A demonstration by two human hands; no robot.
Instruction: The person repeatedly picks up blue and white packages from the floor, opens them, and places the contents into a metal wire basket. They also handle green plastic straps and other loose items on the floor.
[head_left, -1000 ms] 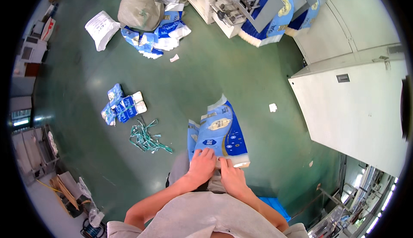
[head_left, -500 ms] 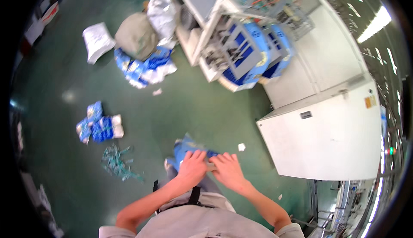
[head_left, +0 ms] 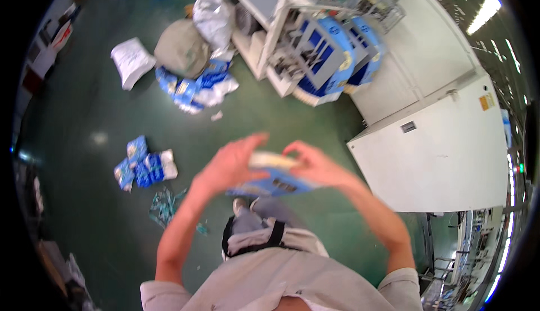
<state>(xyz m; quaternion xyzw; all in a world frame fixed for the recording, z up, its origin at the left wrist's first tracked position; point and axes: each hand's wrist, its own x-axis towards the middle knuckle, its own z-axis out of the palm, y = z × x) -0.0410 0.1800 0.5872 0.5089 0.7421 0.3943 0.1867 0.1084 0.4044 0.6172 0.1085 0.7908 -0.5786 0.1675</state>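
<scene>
Between my two hands, in front of my waist, is a blue printed stack of what look like flat plastic packs [head_left: 275, 183], with a pale edge facing up and away. My left hand [head_left: 228, 167] grips its left end, thumb on the near side and fingers raised over the far side. At the other end my right hand [head_left: 318, 166] holds on with bent fingers and thumb. Motion blurs both hands and the stack, so its exact kind is hard to make out.
A white machine [head_left: 433, 153] stands on the right, with blue curved stacks [head_left: 337, 46] in its racks. On the floor at left lie blue packs [head_left: 147, 167], tangled green straps [head_left: 163, 205], a white bag [head_left: 132, 62], a greyish-brown sack [head_left: 181, 49] and a silvery bag [head_left: 212, 18].
Both hands have risen and moved away from my body, bringing the blue stack up from low by my legs. They are now farther apart, and my view has shifted slightly.
</scene>
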